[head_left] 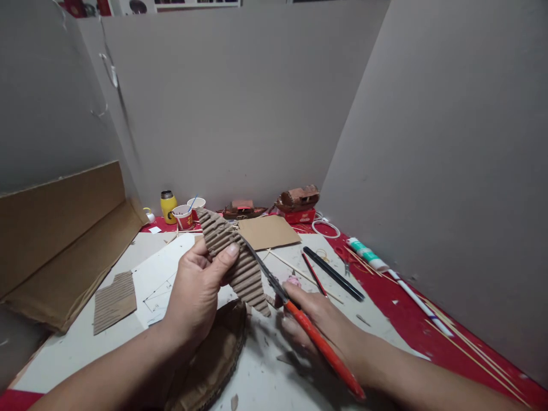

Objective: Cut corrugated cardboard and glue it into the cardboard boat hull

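Note:
My left hand (pixel 201 279) pinches a strip of corrugated cardboard (pixel 248 279), its ridged side facing me and the thumb pressed on its face. Red-handled scissors (pixel 317 339) are gripped in my right hand (pixel 317 319), their blades lying along the cardboard's right edge. How far the blades are parted I cannot tell. Under my left wrist sits a rounded brown cardboard form (pixel 214 359), partly hidden by the arm. Another ridged cardboard piece (pixel 115 302) rests to the left on a paper with a line drawing (pixel 160 288).
Folded cardboard (pixel 77 257) stands at left. Behind are a yellow bottle (pixel 168 206), paper cups (pixel 183 217), model boats (pixel 298 198) and a flat cardboard sheet (pixel 268 233). A black pen (pixel 334 274), a glue tube (pixel 367 254) and thin sticks (pixel 475 354) lie rightward. Grey panels enclose the table.

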`<action>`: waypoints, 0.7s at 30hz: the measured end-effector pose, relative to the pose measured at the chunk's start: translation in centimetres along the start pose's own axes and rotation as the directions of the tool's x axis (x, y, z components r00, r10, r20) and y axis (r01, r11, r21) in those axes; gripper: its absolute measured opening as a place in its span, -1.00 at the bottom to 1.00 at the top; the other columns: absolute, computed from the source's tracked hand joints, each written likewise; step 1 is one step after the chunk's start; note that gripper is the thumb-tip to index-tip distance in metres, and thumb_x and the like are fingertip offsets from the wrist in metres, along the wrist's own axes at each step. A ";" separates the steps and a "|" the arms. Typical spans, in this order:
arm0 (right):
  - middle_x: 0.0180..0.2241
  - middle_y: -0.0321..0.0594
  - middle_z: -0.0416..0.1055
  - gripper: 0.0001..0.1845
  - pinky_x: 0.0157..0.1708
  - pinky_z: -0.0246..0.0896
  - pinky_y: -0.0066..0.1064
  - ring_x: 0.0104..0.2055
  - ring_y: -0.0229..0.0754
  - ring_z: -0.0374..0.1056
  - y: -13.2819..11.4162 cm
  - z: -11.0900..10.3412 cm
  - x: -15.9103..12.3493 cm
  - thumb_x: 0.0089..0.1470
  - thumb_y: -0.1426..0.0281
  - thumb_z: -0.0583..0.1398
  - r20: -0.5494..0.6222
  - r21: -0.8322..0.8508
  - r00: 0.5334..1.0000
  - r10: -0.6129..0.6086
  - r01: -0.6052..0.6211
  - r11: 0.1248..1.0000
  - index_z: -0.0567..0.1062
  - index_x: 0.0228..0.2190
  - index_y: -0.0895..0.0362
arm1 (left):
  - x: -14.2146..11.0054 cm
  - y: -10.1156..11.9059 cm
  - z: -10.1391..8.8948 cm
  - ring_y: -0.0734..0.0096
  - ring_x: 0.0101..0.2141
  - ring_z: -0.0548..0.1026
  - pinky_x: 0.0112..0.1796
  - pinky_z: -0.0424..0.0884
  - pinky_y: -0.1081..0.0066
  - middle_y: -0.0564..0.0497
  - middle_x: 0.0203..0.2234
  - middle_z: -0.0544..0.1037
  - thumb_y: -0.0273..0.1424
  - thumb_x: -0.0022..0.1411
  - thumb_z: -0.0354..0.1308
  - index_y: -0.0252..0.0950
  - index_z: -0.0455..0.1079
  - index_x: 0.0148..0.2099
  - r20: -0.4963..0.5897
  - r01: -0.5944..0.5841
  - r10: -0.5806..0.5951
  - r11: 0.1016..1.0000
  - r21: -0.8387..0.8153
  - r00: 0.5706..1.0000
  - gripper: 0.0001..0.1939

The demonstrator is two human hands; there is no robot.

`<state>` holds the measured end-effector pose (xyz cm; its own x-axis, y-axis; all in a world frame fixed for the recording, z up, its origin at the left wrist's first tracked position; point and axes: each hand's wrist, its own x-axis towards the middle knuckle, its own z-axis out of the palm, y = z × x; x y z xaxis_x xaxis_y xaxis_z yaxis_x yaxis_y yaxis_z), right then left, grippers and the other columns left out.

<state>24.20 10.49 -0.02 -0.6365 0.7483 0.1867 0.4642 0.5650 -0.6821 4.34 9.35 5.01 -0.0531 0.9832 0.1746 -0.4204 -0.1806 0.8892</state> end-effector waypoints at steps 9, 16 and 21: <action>-0.59 -0.43 0.10 -0.70 -0.59 -0.01 -0.47 -0.58 -0.33 -0.03 1.3 0.4 -0.3 0.22 0.22 0.06 -0.043 0.130 0.998 -0.054 0.059 0.990 0.15 -0.49 0.07 | 0.4 -0.4 -0.2 0.64 -0.51 0.42 -0.51 0.33 0.65 0.11 -0.47 0.53 -0.40 0.11 0.31 -0.26 0.52 -0.26 -0.002 0.038 -0.038 0.999 -0.014 0.999 -0.89; -0.63 -0.45 0.05 -0.64 -0.62 -0.01 -0.46 -0.61 -0.34 -0.02 0.8 0.5 -0.3 0.20 0.15 0.08 -0.088 0.201 0.994 -0.063 0.079 0.976 0.16 -0.53 0.07 | 0.4 0.0 -0.1 0.52 -0.45 0.47 -0.40 0.40 0.54 0.04 -0.45 0.57 -0.39 0.10 0.30 -0.29 0.53 -0.29 0.030 0.135 -0.135 0.991 -0.009 0.990 -0.89; -0.57 -0.30 0.29 -0.65 -0.51 0.15 -0.41 -0.53 -0.25 0.26 1.9 -1.5 0.3 0.18 0.12 0.10 -0.154 -0.070 0.986 0.058 -0.069 0.995 0.29 -0.50 0.10 | 0.9 1.7 -0.4 0.46 -0.43 0.49 -0.38 0.41 0.49 0.03 -0.46 0.54 -0.44 0.09 0.25 -0.32 0.50 -0.40 -0.061 -0.039 0.038 0.999 -0.010 0.997 -0.94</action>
<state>25.78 12.34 -0.17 -0.5059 0.8244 0.2539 0.5490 0.5347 -0.6424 3.23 9.96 6.52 -0.1244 0.9753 0.1824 -0.4272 -0.2186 0.8773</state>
